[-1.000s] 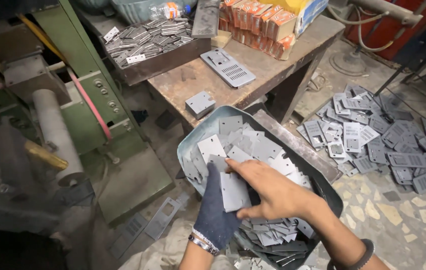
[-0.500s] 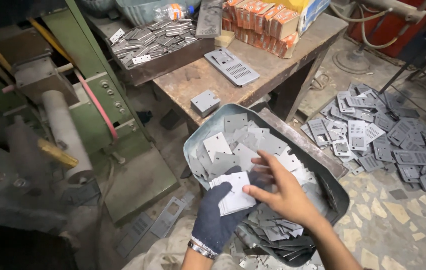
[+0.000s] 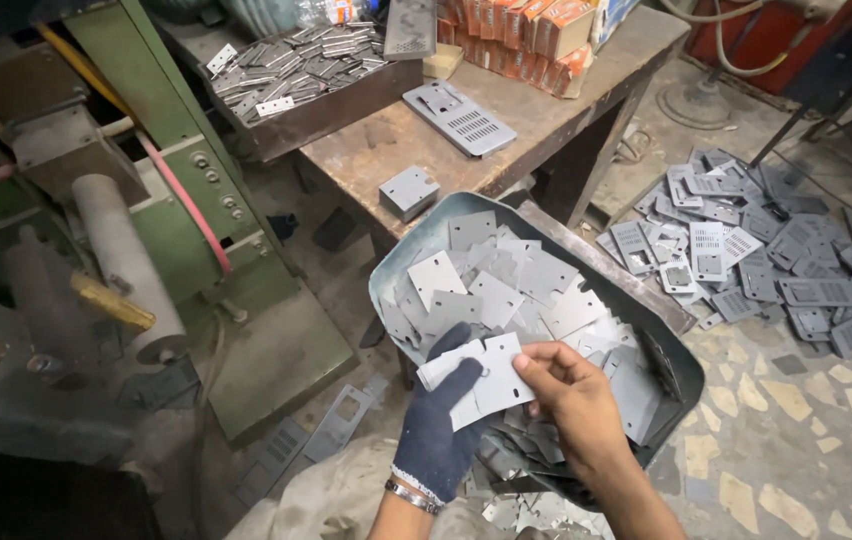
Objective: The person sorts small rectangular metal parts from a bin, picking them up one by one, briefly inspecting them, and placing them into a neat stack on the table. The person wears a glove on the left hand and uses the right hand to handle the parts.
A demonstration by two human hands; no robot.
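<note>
Machinery fills the left side: a green press frame (image 3: 196,190) with a pale roller (image 3: 126,265) and a red hose (image 3: 181,195) running down it. Far from me, in the middle, stands a worn wooden table (image 3: 546,110). On its far left sits a dark tray (image 3: 316,85) heaped with small grey metal pieces; along its far edge stands a row of orange cartons (image 3: 526,30), upright and packed side by side, with a smaller pale box (image 3: 443,62) just left of them. A vented grey plate (image 3: 459,118) lies flat at the table's middle and a small folded metal bracket (image 3: 408,190) rests near its near edge. On the stone floor to the right spreads a loose pile of perforated grey plates (image 3: 756,250).

Just below me is a grey-blue bin (image 3: 416,250), tilted and full of flat grey metal blanks (image 3: 506,280). My left hand (image 3: 441,430), in a dark blue knit glove with a metal bracelet at the wrist, closes thumb over fingers on a small stack of pale metal plates (image 3: 481,380) held above the bin's near side. My bare right hand (image 3: 576,400) meets the same stack from the right, fingertips pinching its edge, the remaining fingers curled.
</note>
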